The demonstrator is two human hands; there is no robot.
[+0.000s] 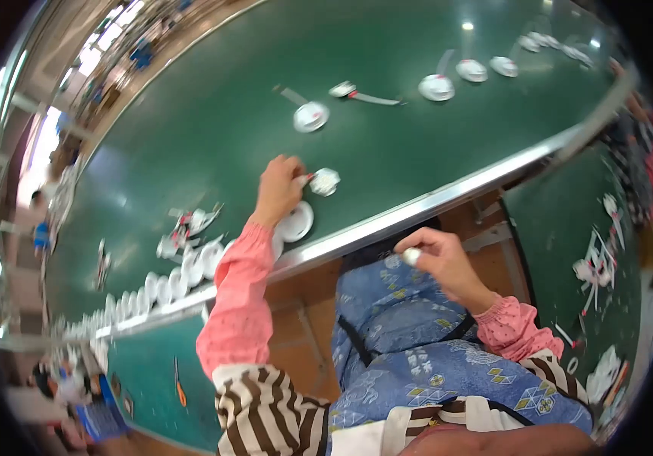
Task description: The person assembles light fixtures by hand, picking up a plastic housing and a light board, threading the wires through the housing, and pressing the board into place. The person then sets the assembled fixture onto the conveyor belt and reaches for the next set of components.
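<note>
Over the green table [387, 152], my left hand [281, 186] is closed at the fingertips on the red part of a white round piece [325, 182]. Below that hand a white round cup [296, 221] stands at the head of a long row of similar cups [178, 283] along the table edge. My right hand [436, 258] is closed on a small white object [412, 256] above my lap, in front of the blue apron. Beyond my left hand lies a white disc with a strip [311, 116].
Several white discs with strips, among them one disc [436, 87], lie towards the far right. A loose pile of red and white pieces [189, 226] is at the left. The metal table edge [417, 204] crosses before me. An orange-handled tool [180, 391] lies at the lower left.
</note>
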